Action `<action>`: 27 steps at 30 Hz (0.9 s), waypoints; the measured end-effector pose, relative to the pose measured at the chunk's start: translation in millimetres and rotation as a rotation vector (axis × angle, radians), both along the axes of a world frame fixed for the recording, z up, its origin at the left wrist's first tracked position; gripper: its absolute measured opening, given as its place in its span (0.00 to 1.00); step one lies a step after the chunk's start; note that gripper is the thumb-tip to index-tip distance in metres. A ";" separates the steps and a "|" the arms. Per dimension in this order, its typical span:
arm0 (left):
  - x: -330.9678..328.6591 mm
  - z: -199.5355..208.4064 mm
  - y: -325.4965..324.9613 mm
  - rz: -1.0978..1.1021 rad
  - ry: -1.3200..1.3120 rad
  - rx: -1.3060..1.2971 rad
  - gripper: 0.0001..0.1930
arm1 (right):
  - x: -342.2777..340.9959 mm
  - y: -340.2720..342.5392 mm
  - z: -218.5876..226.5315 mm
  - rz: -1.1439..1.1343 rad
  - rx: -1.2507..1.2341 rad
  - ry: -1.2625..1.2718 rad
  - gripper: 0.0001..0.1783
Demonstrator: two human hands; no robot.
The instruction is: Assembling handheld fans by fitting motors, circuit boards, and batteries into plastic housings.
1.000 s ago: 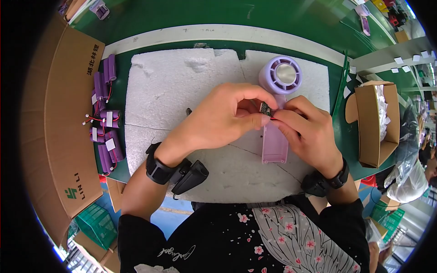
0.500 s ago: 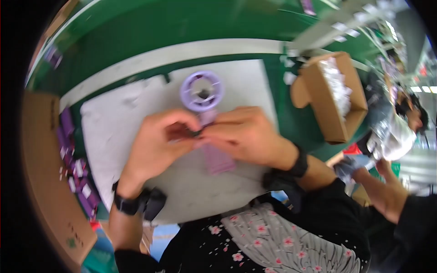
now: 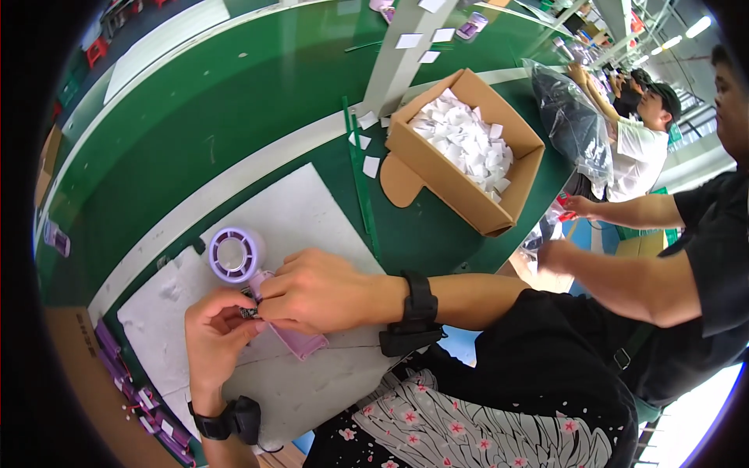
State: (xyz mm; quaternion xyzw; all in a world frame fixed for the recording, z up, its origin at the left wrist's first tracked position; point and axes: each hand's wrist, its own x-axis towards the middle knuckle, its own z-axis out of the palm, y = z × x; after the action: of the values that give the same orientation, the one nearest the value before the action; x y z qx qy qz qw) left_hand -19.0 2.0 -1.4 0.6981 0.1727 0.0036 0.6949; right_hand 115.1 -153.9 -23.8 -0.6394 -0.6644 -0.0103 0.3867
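Observation:
A light purple handheld fan [image 3: 232, 254] lies on the white foam mat [image 3: 312, 207], its round head away from me and its pinkish-purple handle [image 3: 300, 340] toward me. My right hand [image 3: 320, 292] is closed over the neck and upper handle, fingertips pinched together. From the left, my left hand [image 3: 214, 331] pinches a small dark part [image 3: 249, 312], which looks like a circuit board, against the handle. Both hands' fingertips meet there, so most of that part is hidden.
An open cardboard box [image 3: 468, 203] full of white paper slips stands to the right. Several purple parts with wires [image 3: 144, 402] lie along the left edge beside another carton [image 3: 78, 351]. A co-worker's arm [image 3: 624, 285] reaches in at the right.
My view has swung to the right, so the fan and hands now sit lower left and the box and co-worker show more. Both hands stay at the fan's neck.

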 end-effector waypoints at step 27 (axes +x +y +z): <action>-4.9 1.8 6.1 0.028 -0.135 0.196 0.15 | -5.1 5.0 -2.8 0.009 -0.028 0.076 0.06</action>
State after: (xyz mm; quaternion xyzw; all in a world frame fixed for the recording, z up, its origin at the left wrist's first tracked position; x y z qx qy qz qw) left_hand -23.9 8.1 0.4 0.7584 0.1343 0.0773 0.6331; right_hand 110.0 -149.0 -26.6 -0.6417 -0.6522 0.0251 0.4027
